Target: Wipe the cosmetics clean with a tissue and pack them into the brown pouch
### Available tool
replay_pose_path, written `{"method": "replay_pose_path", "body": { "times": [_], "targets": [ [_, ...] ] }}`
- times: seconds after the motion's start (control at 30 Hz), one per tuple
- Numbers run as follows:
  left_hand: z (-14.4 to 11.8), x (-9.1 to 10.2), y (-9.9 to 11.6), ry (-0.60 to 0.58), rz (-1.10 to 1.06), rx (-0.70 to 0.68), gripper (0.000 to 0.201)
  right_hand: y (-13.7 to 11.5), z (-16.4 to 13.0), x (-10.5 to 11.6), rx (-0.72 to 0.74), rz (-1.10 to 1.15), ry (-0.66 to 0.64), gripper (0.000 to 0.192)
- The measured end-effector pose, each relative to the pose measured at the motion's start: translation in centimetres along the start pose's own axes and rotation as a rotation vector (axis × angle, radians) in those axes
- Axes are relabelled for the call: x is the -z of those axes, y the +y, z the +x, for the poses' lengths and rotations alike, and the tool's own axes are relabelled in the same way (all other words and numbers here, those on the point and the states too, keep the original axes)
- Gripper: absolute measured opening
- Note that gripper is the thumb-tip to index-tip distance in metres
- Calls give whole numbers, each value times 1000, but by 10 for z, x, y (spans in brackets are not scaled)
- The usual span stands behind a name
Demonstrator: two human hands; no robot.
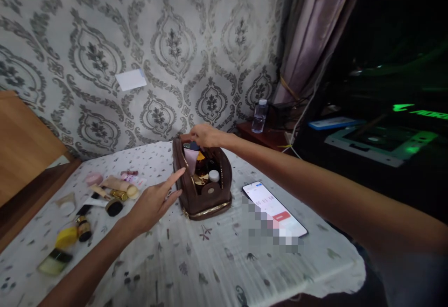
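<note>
Brown pouch (205,183) at frame centre on the patterned tablecloth (210,260), open and already crowded with bottles. Right hand (206,135) pinching an item at its top rim; left hand (154,202) alongside, fingers spread. Several cosmetics (101,195) still loose at lower left.

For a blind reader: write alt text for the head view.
A brown pouch of toiletries stands open on a table; the right hand reaches into its top, the left hand beside it, a phone nearby.
</note>
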State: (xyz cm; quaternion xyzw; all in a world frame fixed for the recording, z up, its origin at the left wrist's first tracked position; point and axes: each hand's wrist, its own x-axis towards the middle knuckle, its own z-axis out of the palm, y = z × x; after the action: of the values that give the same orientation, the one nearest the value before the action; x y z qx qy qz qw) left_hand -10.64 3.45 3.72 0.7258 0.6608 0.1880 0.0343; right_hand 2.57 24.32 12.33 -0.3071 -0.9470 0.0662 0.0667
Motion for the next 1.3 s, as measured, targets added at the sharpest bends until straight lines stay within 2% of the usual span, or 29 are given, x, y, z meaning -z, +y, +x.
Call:
{"method": "replay_pose_path", "body": {
  "times": [0.1,0.23,0.37,0.47,0.6,0.7,0.83,0.97,1.07,1.17,1.3],
  "targets": [
    [-13,-6,-9,40,-14,59,56,-5,-1,0,-3,-21,66,26],
    [-43,-21,-35,102,-20,114,50,-22,-12,-2,38,8,231,28],
    [-82,-44,-69,51,6,-10,39,-54,-33,-15,255,174,376,25],
    [-104,-54,-85,21,42,-64,36,-86,-47,-39,421,301,337,21],
    [-117,-49,-93,-14,7,-65,35,-129,-50,-86,541,431,147,21],
    [-121,-41,-100,-2,37,-61,37,-153,-37,-122,488,483,56,19],
    [-125,-38,-117,25,96,5,33,-179,-9,-158,360,502,24,20],
    [-129,-46,-136,106,87,42,37,-210,24,-176,338,389,38,22],
    [-130,-51,-142,146,83,26,36,-236,51,-184,351,235,22,26],
    [-129,-51,-141,133,101,21,32,-262,78,-195,366,117,5,29],
    [-127,-47,-138,96,95,64,32,-286,103,-214,472,72,-16,24]
  ]
}}
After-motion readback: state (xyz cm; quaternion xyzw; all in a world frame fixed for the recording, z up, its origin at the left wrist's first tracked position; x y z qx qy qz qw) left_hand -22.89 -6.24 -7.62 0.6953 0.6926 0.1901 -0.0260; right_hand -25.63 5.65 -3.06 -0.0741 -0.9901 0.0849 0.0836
